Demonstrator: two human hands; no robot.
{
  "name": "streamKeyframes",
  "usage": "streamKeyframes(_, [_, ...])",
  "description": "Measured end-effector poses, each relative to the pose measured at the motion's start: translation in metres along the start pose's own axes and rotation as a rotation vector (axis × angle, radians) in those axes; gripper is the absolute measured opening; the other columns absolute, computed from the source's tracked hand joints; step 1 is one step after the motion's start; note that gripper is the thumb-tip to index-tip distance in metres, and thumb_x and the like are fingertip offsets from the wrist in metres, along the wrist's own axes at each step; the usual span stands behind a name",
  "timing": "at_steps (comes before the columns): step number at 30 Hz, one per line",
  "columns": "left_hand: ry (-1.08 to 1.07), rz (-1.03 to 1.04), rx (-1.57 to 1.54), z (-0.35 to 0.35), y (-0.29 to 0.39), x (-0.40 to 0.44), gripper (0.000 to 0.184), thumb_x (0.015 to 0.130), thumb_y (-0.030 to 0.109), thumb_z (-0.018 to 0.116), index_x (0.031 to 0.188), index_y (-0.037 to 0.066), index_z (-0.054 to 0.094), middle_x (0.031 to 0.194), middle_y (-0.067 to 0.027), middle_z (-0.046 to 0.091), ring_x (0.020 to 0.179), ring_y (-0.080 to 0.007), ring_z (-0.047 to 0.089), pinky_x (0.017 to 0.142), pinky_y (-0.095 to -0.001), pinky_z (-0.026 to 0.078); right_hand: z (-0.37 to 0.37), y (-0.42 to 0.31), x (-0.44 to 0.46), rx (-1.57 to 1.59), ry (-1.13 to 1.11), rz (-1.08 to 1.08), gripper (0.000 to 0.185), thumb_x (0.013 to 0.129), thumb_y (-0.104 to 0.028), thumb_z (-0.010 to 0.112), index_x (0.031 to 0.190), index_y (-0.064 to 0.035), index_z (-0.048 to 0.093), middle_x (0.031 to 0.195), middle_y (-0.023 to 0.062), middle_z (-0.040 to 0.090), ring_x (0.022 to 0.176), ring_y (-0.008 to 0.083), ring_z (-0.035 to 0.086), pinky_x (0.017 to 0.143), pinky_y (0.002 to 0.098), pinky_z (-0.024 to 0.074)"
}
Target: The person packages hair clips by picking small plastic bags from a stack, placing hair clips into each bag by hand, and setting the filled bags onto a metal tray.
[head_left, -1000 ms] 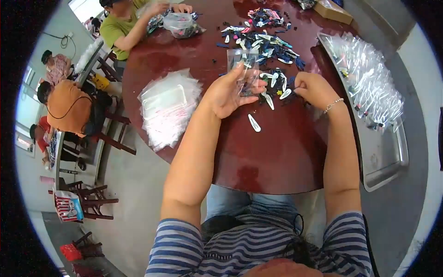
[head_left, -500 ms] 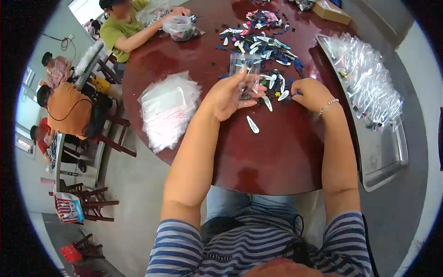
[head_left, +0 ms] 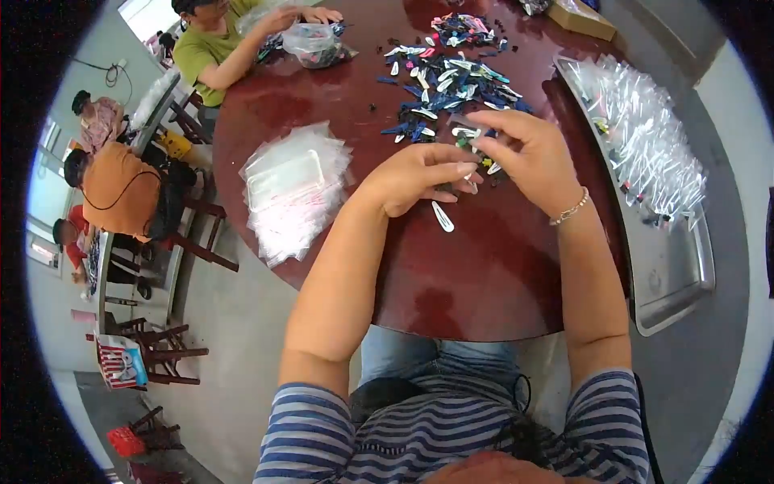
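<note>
My left hand [head_left: 415, 176] is closed, fingers and thumb together, on a small clear plastic bag [head_left: 461, 123] that my fingers partly cover. My right hand [head_left: 528, 153] pinches at the same bag from the other side, its thumb and forefinger close to the left fingertips. Small items show in the bag, too covered to name. Just below my left hand a white snap hair clip [head_left: 442, 216] lies alone on the dark red table [head_left: 476, 282]. Beyond both hands spreads a pile of hair clips [head_left: 459, 85], mostly white and navy.
A stack of flat clear bags [head_left: 294, 194] lies to the left. At right a metal tray [head_left: 669, 282] holds many filled bags [head_left: 645, 137]. Across the table a person in a green top [head_left: 211, 60] handles things near a plastic tub [head_left: 310, 44]. A cardboard box [head_left: 582, 20] stands at the far right.
My right hand has moved left from the clip pile to the bag. The left fingers have closed in, and the bag has tilted to the right. The person opposite has raised one hand.
</note>
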State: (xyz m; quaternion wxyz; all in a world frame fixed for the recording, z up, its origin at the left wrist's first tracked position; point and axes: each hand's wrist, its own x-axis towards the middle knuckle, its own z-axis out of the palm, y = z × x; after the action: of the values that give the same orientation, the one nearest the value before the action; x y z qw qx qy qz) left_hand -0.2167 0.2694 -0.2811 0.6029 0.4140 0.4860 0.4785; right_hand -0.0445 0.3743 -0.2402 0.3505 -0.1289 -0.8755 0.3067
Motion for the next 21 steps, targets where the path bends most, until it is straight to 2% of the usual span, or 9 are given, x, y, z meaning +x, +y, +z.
streamKeyframes(2, [0.001, -0.005, -0.014, 0.001, 0.001, 0.0, 0.045, 0.087, 0.03, 0.068, 0.121, 0.004, 0.057, 0.107, -0.0092, 0.065, 0.096, -0.0155, 0.061, 0.082, -0.0327, 0.049, 0.004, -0.001, 0.0, 0.044, 0.036, 0.081, 0.024, 0.081, -0.005, 0.069, 0.104, -0.0036, 0.068, 0.087, 0.0011, 0.065, 0.07, 0.0054, 0.054, 0.062, 0.0206, 0.0444])
streamKeyframes(6, [-0.009, 0.002, -0.028, -0.001, -0.001, 0.0, 0.046, 0.086, 0.028, 0.068, 0.122, 0.002, 0.056, 0.109, -0.0108, 0.065, 0.096, -0.0159, 0.061, 0.081, -0.032, 0.05, 0.006, -0.003, 0.0, 0.109, 0.134, 0.069, 0.022, 0.081, -0.004, 0.069, 0.103, -0.0026, 0.068, 0.087, 0.0005, 0.065, 0.07, 0.0047, 0.055, 0.062, 0.0199, 0.0451])
streamKeyframes(8, [-0.029, 0.002, -0.02, -0.002, -0.003, 0.002, 0.046, 0.086, 0.027, 0.069, 0.122, 0.002, 0.056, 0.108, -0.0109, 0.066, 0.095, -0.0162, 0.062, 0.08, -0.0313, 0.05, 0.009, -0.006, 0.0, 0.324, 0.189, 0.19, 0.019, 0.083, -0.004, 0.068, 0.102, -0.0014, 0.068, 0.087, 0.0, 0.065, 0.069, 0.004, 0.056, 0.06, 0.0183, 0.045])
streamKeyframes(12, [-0.1, -0.002, -0.009, -0.002, -0.006, 0.003, 0.045, 0.085, 0.025, 0.069, 0.122, 0.002, 0.056, 0.106, -0.0107, 0.066, 0.095, -0.0173, 0.064, 0.077, -0.0296, 0.052, 0.018, -0.005, -0.002, 0.246, 0.205, 0.122, 0.019, 0.085, -0.004, 0.067, 0.104, -0.0003, 0.067, 0.087, 0.0002, 0.066, 0.069, 0.0042, 0.058, 0.059, 0.0174, 0.0456])
streamKeyframes(14, [-0.1, -0.007, -0.014, -0.002, -0.007, 0.004, 0.045, 0.085, 0.025, 0.07, 0.122, 0.002, 0.056, 0.106, -0.0107, 0.067, 0.095, -0.0177, 0.064, 0.077, -0.0297, 0.052, 0.022, -0.008, -0.003, 0.349, 0.086, 0.228, 0.021, 0.086, -0.004, 0.066, 0.107, -0.0003, 0.066, 0.09, 0.0016, 0.066, 0.071, 0.0051, 0.059, 0.06, 0.0187, 0.0482])
streamKeyframes(16, [-0.099, -0.011, -0.02, -0.002, -0.007, 0.003, 0.045, 0.085, 0.025, 0.07, 0.122, 0.002, 0.056, 0.105, -0.0107, 0.067, 0.095, -0.018, 0.064, 0.077, -0.0299, 0.053, 0.02, -0.004, -0.002, 0.412, 0.063, 0.289, 0.023, 0.087, -0.004, 0.065, 0.109, 0.0002, 0.065, 0.094, 0.0031, 0.067, 0.076, 0.0063, 0.061, 0.066, 0.0205, 0.0505])
streamKeyframes(18, [-0.076, 0.004, -0.065, -0.002, -0.005, 0.002, 0.044, 0.085, 0.024, 0.069, 0.121, 0.002, 0.056, 0.106, -0.0107, 0.067, 0.096, -0.018, 0.064, 0.077, -0.0297, 0.053, 0.015, -0.002, 0.001, 0.432, 0.213, 0.125, 0.022, 0.087, -0.003, 0.064, 0.109, 0.0008, 0.065, 0.095, 0.0043, 0.067, 0.08, 0.0078, 0.061, 0.073, 0.0218, 0.0507])
streamKeyframes(19, [-0.075, 0.005, -0.065, -0.003, -0.004, 0.002, 0.044, 0.085, 0.024, 0.069, 0.121, 0.002, 0.056, 0.106, -0.0107, 0.067, 0.096, -0.018, 0.064, 0.077, -0.0297, 0.053, 0.014, 0.002, 0.001, 0.496, 0.235, 0.171, 0.026, 0.088, -0.002, 0.063, 0.113, 0.0014, 0.062, 0.099, 0.0057, 0.066, 0.085, 0.0094, 0.061, 0.079, 0.0232, 0.0497])
streamKeyframes(21, [-0.082, 0.061, -0.16, -0.004, -0.004, 0.001, 0.043, 0.086, 0.023, 0.068, 0.122, 0.003, 0.056, 0.109, -0.0119, 0.066, 0.1, -0.019, 0.063, 0.08, -0.0314, 0.052, 0.015, 0.004, 0.005, 0.497, 0.271, 0.159, 0.028, 0.087, -0.002, 0.063, 0.115, 0.0015, 0.06, 0.101, 0.0061, 0.065, 0.087, 0.0098, 0.06, 0.08, 0.0239, 0.0495])
